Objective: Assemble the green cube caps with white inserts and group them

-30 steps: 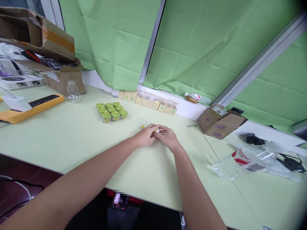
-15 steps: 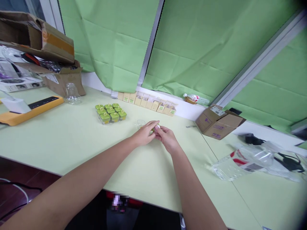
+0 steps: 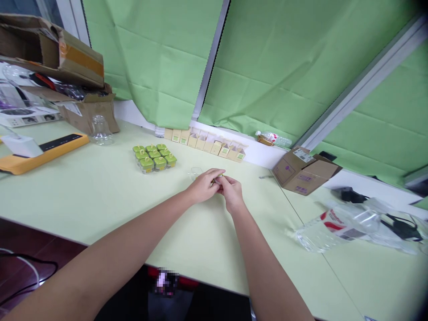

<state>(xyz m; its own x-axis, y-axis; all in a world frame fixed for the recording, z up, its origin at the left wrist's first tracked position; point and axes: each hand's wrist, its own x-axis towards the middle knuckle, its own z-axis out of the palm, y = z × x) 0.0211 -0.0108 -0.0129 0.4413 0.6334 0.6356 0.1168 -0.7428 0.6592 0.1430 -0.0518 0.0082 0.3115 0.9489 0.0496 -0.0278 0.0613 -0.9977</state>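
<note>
My left hand (image 3: 206,185) and my right hand (image 3: 231,191) meet over the middle of the table, fingers curled around a small green piece (image 3: 218,179). Most of that piece is hidden by the fingers, and its kind cannot be made out. Just beyond my left hand, a small clear plastic container (image 3: 195,171) rests on the table, partly covered by the hand. To the left stands a block of several small clear boxes with green lids (image 3: 154,156), each lid with a pale loop on top.
Small cardboard boxes (image 3: 207,144) line the back wall. An open carton (image 3: 302,171) and a large clear bottle (image 3: 334,225) are on the right. At left are a glass jar (image 3: 101,131), an orange power strip (image 3: 63,149) and stacked cardboard boxes (image 3: 82,62).
My right hand has turned slightly, its fingers closing further over the green piece. My left hand has shifted a little to the right. Other things stay where they were.
</note>
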